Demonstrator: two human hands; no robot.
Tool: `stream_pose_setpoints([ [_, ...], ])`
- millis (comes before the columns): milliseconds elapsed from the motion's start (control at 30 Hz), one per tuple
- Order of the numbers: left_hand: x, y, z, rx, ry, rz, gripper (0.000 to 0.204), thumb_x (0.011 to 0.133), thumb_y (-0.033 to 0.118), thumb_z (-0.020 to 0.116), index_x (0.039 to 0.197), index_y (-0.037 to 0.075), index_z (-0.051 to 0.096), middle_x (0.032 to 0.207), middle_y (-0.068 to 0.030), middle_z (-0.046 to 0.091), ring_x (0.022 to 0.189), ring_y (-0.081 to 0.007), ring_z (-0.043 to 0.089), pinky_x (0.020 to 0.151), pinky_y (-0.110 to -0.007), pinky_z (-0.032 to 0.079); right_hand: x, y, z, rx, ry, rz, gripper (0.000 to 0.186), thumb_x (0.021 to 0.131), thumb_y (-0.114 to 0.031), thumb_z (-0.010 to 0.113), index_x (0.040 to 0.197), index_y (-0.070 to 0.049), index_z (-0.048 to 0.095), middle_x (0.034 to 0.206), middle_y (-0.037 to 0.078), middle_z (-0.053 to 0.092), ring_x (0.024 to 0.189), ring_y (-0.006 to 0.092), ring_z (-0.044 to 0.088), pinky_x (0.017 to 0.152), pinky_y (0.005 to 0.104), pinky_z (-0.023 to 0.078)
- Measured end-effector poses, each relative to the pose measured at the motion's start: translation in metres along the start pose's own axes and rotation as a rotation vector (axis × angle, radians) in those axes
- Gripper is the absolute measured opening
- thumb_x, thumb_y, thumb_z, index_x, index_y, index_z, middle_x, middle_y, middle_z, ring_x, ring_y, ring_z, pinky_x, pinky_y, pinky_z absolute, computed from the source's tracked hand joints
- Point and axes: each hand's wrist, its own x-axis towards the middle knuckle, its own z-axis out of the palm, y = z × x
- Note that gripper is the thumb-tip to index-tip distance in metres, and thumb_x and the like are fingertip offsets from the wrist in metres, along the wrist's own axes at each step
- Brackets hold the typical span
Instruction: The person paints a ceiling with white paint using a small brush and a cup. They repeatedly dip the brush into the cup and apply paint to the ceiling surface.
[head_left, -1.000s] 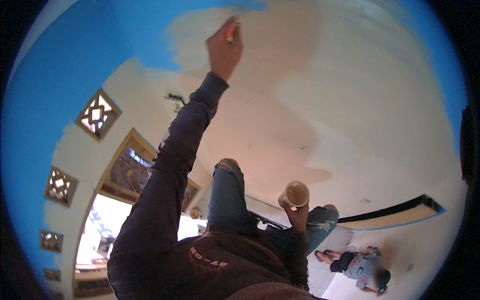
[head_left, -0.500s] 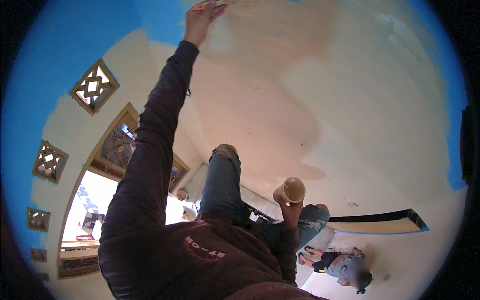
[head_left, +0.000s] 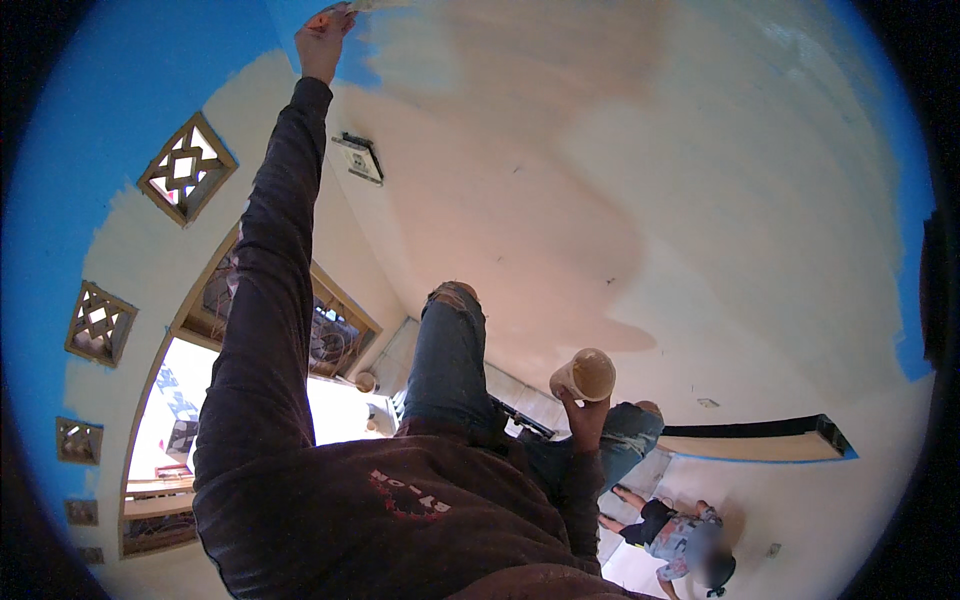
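My left arm stretches up along the wall, and my left hand (head_left: 320,48) is closed on a paintbrush (head_left: 335,12) at the upper edge of the picture. Part of the brush is cut off there. It is close to the border where blue paint (head_left: 363,68) meets the cream-coloured wall (head_left: 510,200). In front of my bent legs, my right hand (head_left: 586,415) grips a pale cup (head_left: 583,376), tilted with its round mouth towards me. Light residue coats the cup's inside; its contents are hard to make out.
Lattice vent blocks (head_left: 187,169) line the left wall above a bright window opening (head_left: 170,400). A small framed fixture (head_left: 358,158) sits on the wall beside my left arm. A dark-topped ledge (head_left: 750,441) juts out at right. Below it another person (head_left: 680,535) bends near the wall.
My left hand has shifted left with the paintbrush, uncovering the wall fixture. The cup has barely moved. Lower right, the other person has changed posture, one arm now reaching down.
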Motion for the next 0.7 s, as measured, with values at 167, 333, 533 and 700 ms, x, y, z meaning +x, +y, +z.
stream_pose_setpoints([
  [167, -0.016, 0.005, 0.009, 0.599, 0.313, 0.131, 0.022, 0.093, 0.019, 0.067, 0.105, 0.003, 0.075, 0.091, -0.0102, 0.075, 0.081, -0.0192, 0.072, 0.074, -0.031, 0.056, -0.003, 0.011, -0.004, -0.054, -0.002, 0.001, 0.074, 0.075, -0.007, 0.086, 0.136, 0.002, 0.045, 0.130, 0.016, 0.059, 0.120, 0.0263, 0.060, 0.101, 0.0407, 0.051],
  [333, -0.038, 0.011, 0.043, 0.761, 0.312, 0.340, 0.025, 0.093, 0.025, 0.064, 0.104, 0.005, 0.075, 0.083, -0.0131, 0.075, 0.076, -0.0204, 0.072, 0.068, -0.034, 0.055, 0.002, 0.011, -0.001, -0.052, -0.017, -0.015, 0.075, 0.075, -0.006, 0.086, 0.136, 0.001, 0.045, 0.131, 0.016, 0.058, 0.120, 0.0265, 0.060, 0.101, 0.0408, 0.050],
  [533, -0.110, 0.098, 0.171, 0.644, 0.172, 0.202, 0.023, 0.094, 0.022, 0.062, 0.110, 0.010, 0.074, 0.089, -0.0190, 0.072, 0.078, -0.0305, 0.073, 0.069, -0.036, 0.056, -0.003, 0.002, 0.001, -0.035, -0.014, 0.024, 0.075, 0.074, -0.006, 0.086, 0.136, 0.000, 0.045, 0.131, 0.015, 0.058, 0.122, 0.0259, 0.059, 0.103, 0.0409, 0.048],
  [700, -0.164, 0.131, 0.234, 0.534, 0.114, 0.174, 0.026, 0.093, 0.017, 0.066, 0.115, 0.004, 0.071, 0.088, -0.0202, 0.073, 0.070, -0.0270, 0.073, 0.063, -0.034, 0.056, 0.001, -0.008, 0.001, -0.015, -0.008, -0.003, 0.073, 0.074, -0.007, 0.086, 0.135, 0.001, 0.046, 0.130, 0.015, 0.060, 0.121, 0.0254, 0.059, 0.103, 0.0407, 0.048],
])
